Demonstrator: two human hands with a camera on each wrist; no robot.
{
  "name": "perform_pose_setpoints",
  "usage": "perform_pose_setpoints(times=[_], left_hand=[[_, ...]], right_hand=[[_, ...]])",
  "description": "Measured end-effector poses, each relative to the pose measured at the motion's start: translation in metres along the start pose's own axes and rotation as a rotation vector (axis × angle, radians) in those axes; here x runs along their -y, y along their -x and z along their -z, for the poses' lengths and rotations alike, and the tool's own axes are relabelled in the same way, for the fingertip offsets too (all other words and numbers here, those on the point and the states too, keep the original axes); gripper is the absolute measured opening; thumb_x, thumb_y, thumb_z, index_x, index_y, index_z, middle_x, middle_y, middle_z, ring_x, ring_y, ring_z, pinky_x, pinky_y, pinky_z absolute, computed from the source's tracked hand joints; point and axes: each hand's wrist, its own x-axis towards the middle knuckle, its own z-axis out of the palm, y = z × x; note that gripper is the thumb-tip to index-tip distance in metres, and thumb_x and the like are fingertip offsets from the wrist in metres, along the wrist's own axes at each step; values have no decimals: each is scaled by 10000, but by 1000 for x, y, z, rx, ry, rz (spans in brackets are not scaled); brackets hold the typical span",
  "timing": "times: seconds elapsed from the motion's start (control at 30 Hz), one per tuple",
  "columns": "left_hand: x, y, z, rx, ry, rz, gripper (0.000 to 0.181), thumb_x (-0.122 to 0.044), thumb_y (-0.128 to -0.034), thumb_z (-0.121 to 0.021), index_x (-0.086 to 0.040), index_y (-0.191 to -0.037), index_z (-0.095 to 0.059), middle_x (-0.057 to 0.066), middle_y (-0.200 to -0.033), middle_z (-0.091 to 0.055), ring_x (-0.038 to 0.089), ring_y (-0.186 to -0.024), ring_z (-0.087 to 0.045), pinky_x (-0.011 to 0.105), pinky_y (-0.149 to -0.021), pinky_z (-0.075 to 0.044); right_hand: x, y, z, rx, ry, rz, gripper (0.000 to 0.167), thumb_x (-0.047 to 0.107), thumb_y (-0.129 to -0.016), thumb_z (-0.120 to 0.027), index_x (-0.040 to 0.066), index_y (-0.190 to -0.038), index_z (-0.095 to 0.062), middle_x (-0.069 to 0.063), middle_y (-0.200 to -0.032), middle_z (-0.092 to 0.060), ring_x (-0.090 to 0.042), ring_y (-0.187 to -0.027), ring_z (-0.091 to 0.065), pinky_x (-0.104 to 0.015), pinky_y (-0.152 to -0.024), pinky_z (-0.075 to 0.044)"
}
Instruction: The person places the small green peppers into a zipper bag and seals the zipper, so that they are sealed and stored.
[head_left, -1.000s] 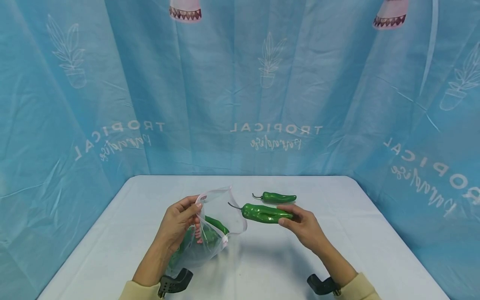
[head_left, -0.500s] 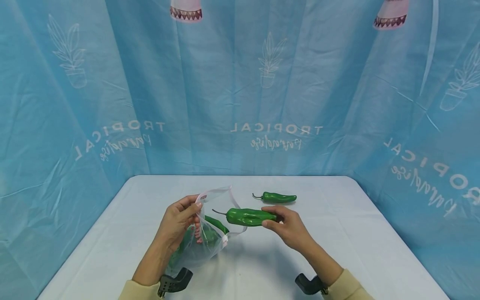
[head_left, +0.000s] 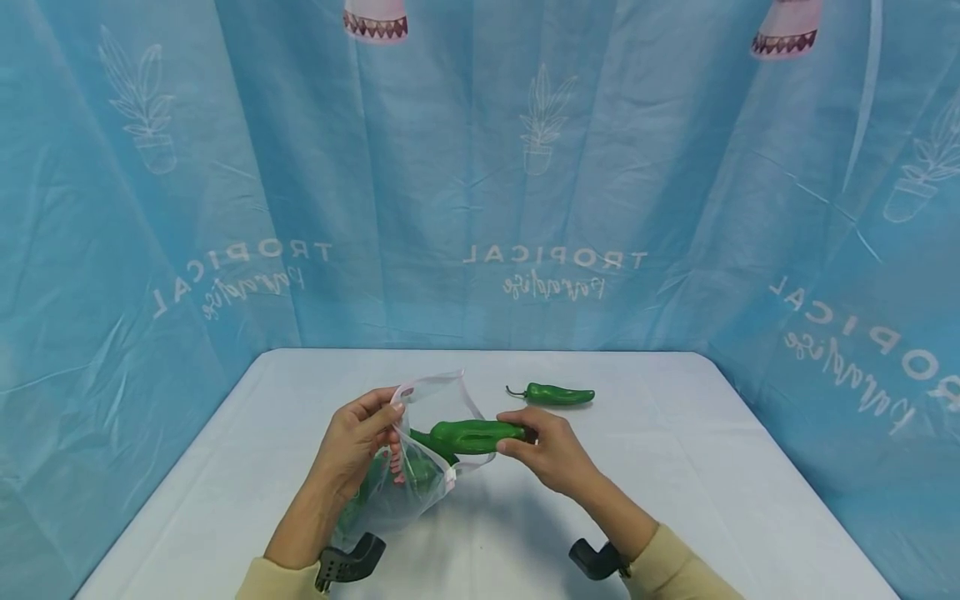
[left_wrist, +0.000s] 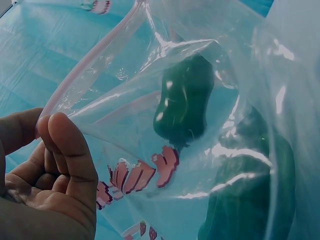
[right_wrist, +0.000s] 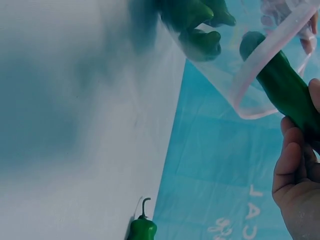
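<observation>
A clear zip bag with a pink rim and pink print hangs from my left hand, whose thumb and fingers pinch its rim. Several green peppers lie inside, blurred through the plastic. My right hand grips the tip end of another green pepper, held level. In the right wrist view, the stem end of this pepper is within the bag's mouth, its rear part outside between thumb and fingers. Its stem is hidden in the head view. One more green pepper lies on the table behind my right hand.
The white table has rounded far corners. A blue printed curtain surrounds its back and sides. Each wrist wears a black camera mount, on the left and the right.
My right hand has moved left with its pepper, from just right of the bag's mouth to partly inside it. My left hand and the bag have stayed nearly still.
</observation>
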Motion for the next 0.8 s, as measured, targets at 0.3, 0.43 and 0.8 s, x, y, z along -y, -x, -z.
perform_pose_setpoints(times=[0.3, 0.43, 0.8], left_hand=[[-1, 1, 0, 5, -1, -4, 426, -212, -919, -611, 67, -1222, -505, -51, -760, -544, 60, -580, -536, 214, -594, -518], [-2, 1, 0, -1, 3, -2, 425, -209, -915, -616, 66, -1222, -508, -52, -758, -546, 60, -576, -534, 209, -584, -518], [-2, 1, -1, -8, -9, -1, 418, -212, -915, -616, 53, -1222, -515, -53, -751, -549, 64, -572, -531, 227, -615, -521]], right_hand=[[9, -7, -9, 37, 7, -13, 351, 218, -834, -708, 113, -1165, -654, 20, -958, -641, -58, -733, -524, -192, -613, -481], [13, -12, -12, 54, 15, -4, 354, 224, -841, -701, 104, -1171, -652, 21, -950, -633, -60, -728, -520, -192, -608, -480], [20, -23, -20, 97, 75, 28, 368, 262, -857, -686, 107, -1188, -646, 13, -963, -637, -57, -721, -514, -182, -596, -463]])
